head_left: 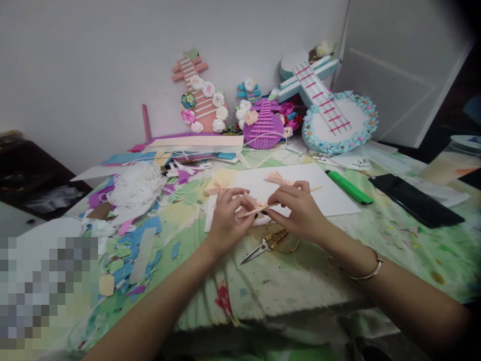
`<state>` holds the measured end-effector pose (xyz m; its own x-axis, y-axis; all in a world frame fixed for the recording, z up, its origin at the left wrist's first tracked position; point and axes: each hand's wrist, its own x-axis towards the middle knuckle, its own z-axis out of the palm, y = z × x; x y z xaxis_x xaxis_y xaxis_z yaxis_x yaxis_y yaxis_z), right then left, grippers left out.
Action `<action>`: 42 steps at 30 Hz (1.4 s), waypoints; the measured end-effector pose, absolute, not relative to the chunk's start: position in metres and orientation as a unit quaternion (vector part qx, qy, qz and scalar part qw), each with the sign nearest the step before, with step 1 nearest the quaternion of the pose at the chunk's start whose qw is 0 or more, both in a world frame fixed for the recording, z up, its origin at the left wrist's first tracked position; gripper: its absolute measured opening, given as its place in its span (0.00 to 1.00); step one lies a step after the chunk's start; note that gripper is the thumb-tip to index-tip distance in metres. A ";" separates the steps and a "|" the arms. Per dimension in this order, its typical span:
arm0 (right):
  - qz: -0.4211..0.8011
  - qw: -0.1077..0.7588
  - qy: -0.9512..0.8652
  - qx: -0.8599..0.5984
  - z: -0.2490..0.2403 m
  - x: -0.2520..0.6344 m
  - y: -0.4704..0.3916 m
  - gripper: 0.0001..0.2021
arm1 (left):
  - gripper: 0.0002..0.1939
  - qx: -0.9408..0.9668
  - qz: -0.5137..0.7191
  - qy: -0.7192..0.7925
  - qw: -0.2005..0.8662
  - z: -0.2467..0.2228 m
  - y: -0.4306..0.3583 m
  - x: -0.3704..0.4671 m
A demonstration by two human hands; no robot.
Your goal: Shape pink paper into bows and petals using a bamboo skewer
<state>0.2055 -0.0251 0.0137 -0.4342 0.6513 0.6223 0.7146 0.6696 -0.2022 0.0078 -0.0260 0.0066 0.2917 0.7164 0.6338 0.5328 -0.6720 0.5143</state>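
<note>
My left hand [230, 216] is closed, its thumb and fingers pinching a peach paper strip [248, 199] against a thin pale stick [252, 212]. From the other side my right hand [298, 209] grips the same stick, whose far end pokes out past the knuckles. Some of the paper is hidden behind the fingers. Under both hands lies a white sheet [319, 175]. On it, just beyond my right hand, rests a fringed peach paper piece [278, 177]. Gold-handled scissors [267, 244] lie on the tablecloth below my hands, blades pointing toward the lower left.
To the right are a green marker [349, 187] and a black phone [415, 200]. White string [135, 185] and blue paper scraps [150, 233] cover the left side. Decorated paper instruments, including a purple one [263, 131] and a light-blue one [338, 123], lean against the wall.
</note>
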 end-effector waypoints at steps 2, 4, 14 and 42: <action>-0.044 0.348 -0.845 -0.403 0.014 0.206 -0.025 0.06 | 0.04 0.795 0.449 0.396 0.095 0.007 -0.026 0.008; -0.041 0.348 -0.846 -0.401 0.015 0.207 -0.025 0.05 | 0.03 0.793 0.448 0.402 0.093 0.007 -0.026 0.009; -0.029 0.348 -0.844 -0.407 0.024 0.218 -0.020 0.05 | 0.03 0.773 0.464 0.408 0.143 0.010 -0.025 0.007; 0.338 0.315 -0.800 -0.384 0.020 0.212 -0.020 0.06 | 0.04 0.781 0.411 0.331 0.333 0.004 -0.032 0.016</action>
<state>0.2121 -0.0201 0.0205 -0.5079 0.8263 0.2434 0.4004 0.4767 -0.7826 0.0164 -0.0316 0.0036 0.4430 0.7911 0.4219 0.2436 -0.5591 0.7925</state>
